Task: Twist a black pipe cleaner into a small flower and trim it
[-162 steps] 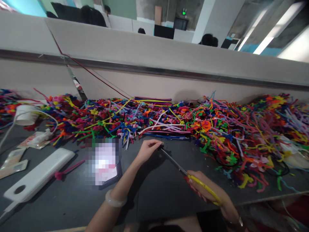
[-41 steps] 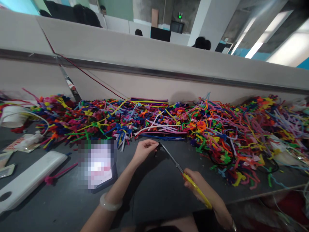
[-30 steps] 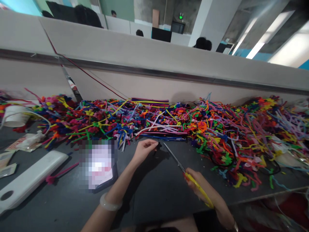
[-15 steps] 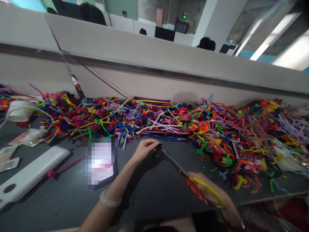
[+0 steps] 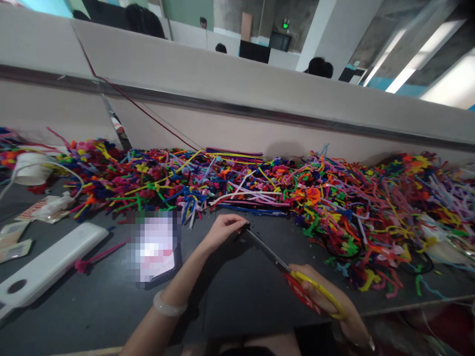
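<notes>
Between the thumb and fingers of my left hand (image 5: pixel 227 230) a small black fuzzy piece (image 5: pixel 244 228), seemingly pipe cleaner, is pinched just above the dark tabletop (image 5: pixel 237 301). My right hand (image 5: pixel 315 289) is wrapped round the red and yellow handles of a pair of scissors (image 5: pixel 276 259). The scissors' blades point up and left, their tips at the black piece; whether they are cutting into it is too small to tell. Tiny dark bits lie on the table beside the tips.
A long heap of colourful pipe cleaners (image 5: pixel 148 183) runs along the partition (image 5: pixel 237 126). On the left lie a phone (image 5: pixel 158 247) with a blurred screen, a white power strip (image 5: pixel 55 264), a pink pipe-cleaner stem (image 5: pixel 100 256), small packets (image 5: pixel 17 242) and a tipped white cup (image 5: pixel 31 169).
Hands and scissors have hardly moved. More dark specks show on the table near the blade tips, and the view has shifted slightly.
</notes>
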`<state>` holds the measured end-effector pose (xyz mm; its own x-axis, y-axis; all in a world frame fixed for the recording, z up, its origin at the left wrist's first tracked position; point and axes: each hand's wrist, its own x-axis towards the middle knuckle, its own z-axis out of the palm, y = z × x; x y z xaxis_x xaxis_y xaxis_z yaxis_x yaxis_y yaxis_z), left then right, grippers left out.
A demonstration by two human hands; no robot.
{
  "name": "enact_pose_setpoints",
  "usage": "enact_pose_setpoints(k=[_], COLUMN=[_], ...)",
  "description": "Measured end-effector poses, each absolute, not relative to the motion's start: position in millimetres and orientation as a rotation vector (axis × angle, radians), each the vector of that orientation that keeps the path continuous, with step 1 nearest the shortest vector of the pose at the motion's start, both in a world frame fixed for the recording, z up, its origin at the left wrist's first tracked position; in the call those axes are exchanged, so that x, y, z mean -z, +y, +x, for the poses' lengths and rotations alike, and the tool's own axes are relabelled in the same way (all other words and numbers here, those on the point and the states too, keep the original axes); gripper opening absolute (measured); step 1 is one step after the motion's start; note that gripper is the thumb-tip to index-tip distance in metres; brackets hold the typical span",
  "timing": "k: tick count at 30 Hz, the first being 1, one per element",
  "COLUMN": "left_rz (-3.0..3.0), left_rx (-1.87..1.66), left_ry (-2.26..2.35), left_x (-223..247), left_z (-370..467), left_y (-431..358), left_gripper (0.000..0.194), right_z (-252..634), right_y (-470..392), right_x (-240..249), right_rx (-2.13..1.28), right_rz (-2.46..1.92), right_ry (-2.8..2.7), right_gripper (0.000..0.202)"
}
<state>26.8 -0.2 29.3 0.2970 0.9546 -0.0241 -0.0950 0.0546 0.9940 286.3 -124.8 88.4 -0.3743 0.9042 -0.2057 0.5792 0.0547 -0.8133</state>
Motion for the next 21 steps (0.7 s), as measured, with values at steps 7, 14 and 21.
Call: enact_pose_setpoints(k=[7,14,21], left_rz=[1.235,1.206,1.171], left_rx=[-1.011,-1.020,-1.018], left_ry=[0.930,0.912,0.886], left_x=[-26,-24,-26], left_z=[26,28,29], left_y=[1,2,2], left_gripper=[0.023,0.026,0.024], right_z=[294,309,336], right_y=[-115,-91,-77], right_x=[-78,-48,-23], right_rx=[-1.164,-0.827,-0.393], right_rz=[-1.482,-1.825,-2.133], right_ry=[-1.964,-1.975,-2.024], right_gripper=[0.054,0.036,0.034])
